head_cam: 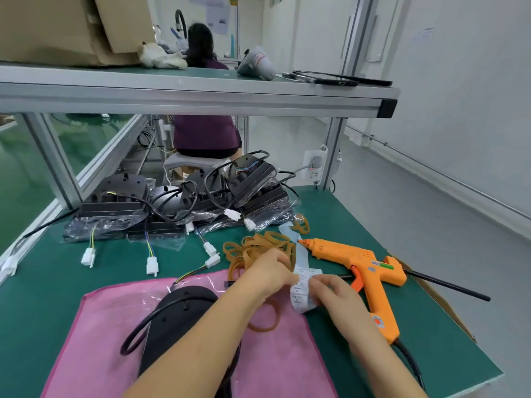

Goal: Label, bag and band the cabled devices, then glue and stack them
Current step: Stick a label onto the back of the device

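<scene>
L hand (270, 271) and R hand (336, 294) fingers both pinch the label strip (300, 297), pale blue-white w/ small black print, running to 12 o'clock over tan rubber bands (255, 248). Black oval device (178, 311) w/ looped cable lies on pink cloth (100, 326), 7 o'clock of hands. Orange glue gun (362, 265) at 3 o'clock; bagged devices (172, 205) at 11 o'clock on table (57, 268)

label strip (300, 294) print too small to read, black device (178, 308) partly under left forearm (201, 340)
</scene>
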`<action>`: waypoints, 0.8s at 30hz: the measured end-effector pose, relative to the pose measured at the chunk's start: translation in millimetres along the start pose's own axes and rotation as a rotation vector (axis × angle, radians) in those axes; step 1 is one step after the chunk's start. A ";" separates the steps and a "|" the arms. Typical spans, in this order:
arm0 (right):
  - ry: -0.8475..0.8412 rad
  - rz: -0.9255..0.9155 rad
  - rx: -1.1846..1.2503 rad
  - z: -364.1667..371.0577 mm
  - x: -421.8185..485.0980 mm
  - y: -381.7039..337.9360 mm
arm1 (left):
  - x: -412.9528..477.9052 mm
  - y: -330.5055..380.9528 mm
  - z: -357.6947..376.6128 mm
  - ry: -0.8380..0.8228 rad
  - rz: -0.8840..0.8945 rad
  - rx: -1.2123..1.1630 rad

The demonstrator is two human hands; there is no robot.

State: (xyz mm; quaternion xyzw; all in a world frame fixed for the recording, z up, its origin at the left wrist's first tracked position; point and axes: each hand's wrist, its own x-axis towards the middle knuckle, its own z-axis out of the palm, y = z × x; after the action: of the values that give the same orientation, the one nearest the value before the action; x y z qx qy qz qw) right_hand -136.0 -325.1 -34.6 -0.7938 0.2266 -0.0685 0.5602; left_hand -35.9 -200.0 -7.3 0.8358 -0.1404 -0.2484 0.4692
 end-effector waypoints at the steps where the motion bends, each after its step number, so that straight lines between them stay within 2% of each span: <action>1: 0.010 -0.002 0.020 0.4 2.5 -2.0 | -2.7 -0.8 0.3 -0.006 0.010 0.013; 5: -0.005 0.044 0.072 3.7 7.1 -5.7 | -13.9 -7.0 5.2 -0.018 0.031 -0.001; 10: -0.070 0.112 0.166 2.7 3.2 -0.7 | -30.7 -13.6 11.9 0.015 0.046 0.153; 12: -0.078 0.117 0.186 2.5 0.5 -0.8 | -37.2 -14.7 14.3 0.125 0.155 0.319; 14: -0.095 0.113 0.208 2.2 -1.9 -0.3 | -40.7 -16.2 17.4 0.266 0.352 0.476; 17: -0.132 0.105 0.222 1.5 -5.0 0.4 | -41.8 -20.6 25.2 0.321 0.534 0.610; 24: -0.121 0.010 0.100 -0.1 -11.4 1.2 | -40.6 -28.0 31.1 0.301 0.519 0.757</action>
State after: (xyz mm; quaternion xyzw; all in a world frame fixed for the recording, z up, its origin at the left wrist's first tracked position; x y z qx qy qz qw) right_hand -146.5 -320.5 -34.0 -0.7663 0.1926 -0.0287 0.6123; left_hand -86.9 -188.8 -33.3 0.9119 -0.3554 0.0692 0.1935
